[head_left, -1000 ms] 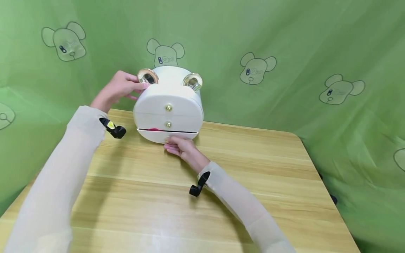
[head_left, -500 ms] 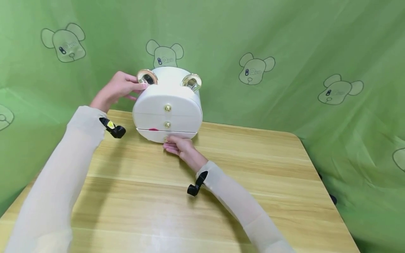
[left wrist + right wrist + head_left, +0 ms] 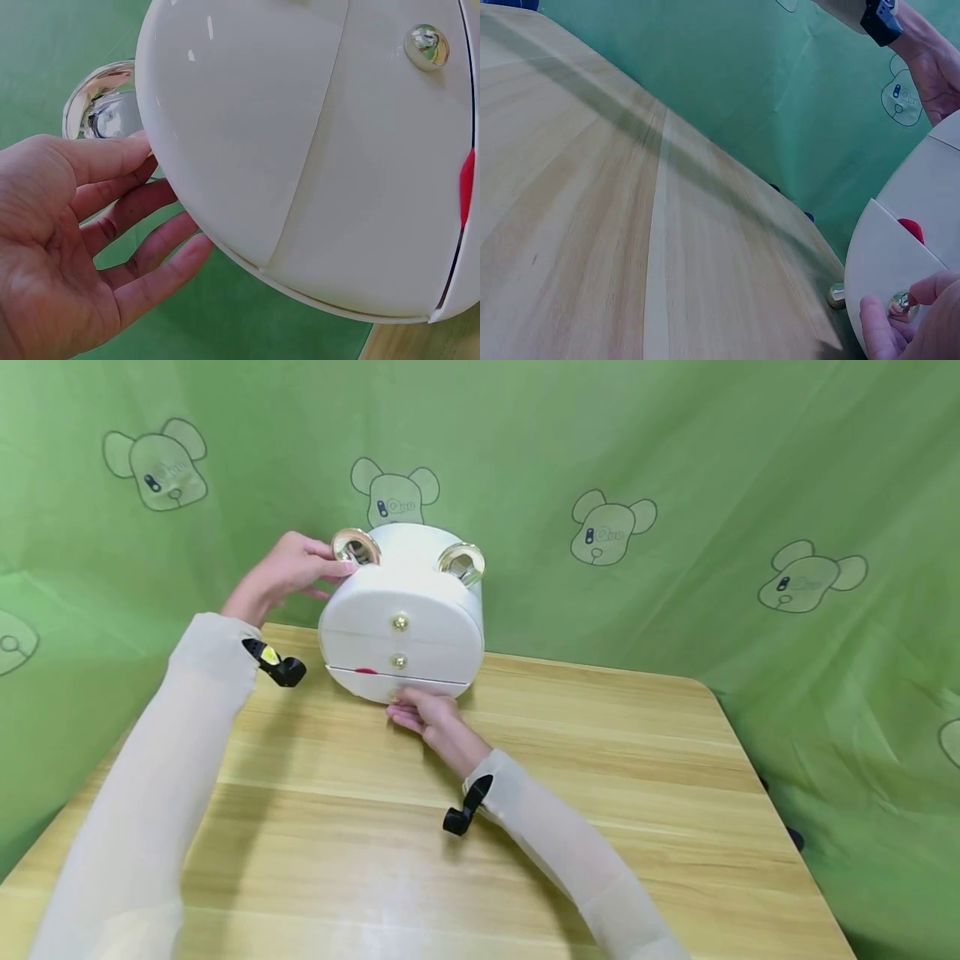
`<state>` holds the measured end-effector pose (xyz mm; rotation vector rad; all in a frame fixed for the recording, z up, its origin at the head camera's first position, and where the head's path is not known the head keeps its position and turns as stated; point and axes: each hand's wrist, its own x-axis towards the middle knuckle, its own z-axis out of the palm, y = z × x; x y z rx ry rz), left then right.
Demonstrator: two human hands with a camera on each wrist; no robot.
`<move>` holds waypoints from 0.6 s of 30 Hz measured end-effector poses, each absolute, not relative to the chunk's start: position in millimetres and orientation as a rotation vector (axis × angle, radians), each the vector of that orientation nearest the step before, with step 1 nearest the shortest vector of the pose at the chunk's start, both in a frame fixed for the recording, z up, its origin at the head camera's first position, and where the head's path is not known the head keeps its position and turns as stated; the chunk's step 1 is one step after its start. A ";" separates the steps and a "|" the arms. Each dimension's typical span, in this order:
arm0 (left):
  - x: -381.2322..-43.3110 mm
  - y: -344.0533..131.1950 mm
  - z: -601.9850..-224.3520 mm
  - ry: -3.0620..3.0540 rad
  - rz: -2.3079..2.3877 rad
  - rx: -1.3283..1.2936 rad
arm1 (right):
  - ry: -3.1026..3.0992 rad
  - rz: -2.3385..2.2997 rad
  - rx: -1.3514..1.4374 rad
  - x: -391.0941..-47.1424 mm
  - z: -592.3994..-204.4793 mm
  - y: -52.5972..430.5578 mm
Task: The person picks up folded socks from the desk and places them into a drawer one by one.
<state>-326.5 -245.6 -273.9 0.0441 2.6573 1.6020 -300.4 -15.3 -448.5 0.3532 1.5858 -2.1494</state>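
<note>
A white rounded drawer box (image 3: pixel 435 643) with gold knobs and two gold rings (image 3: pixel 356 547) on top stands upright on the table. My left hand (image 3: pixel 292 567) holds its upper left side beside one ring; in the left wrist view the thumb lies at the front edge and the fingers reach behind. At the front, my right hand (image 3: pixel 438 718) pinches the gold knob (image 3: pixel 901 303) of the bottom drawer (image 3: pixel 356 683). A bit of something red (image 3: pixel 467 187) sticks out through the thin gap above this drawer. What lies inside is hidden.
The wooden table (image 3: pixel 600 760) has a rounded far right corner. Behind it hangs a green curtain (image 3: pixel 525 443) with bear-head prints, close to the back of the box. A gold foot (image 3: pixel 837 295) shows beneath the box in the right wrist view.
The bottom drawer has moved inward with my right hand; the gap above it is narrower and less of the red thing shows. My left hand has stayed on the box.
</note>
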 end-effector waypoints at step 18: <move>-331.0 -228.2 -272.4 2.648 1.599 0.077 | 1.617 -2.129 0.344 -302.9 -448.6 2.5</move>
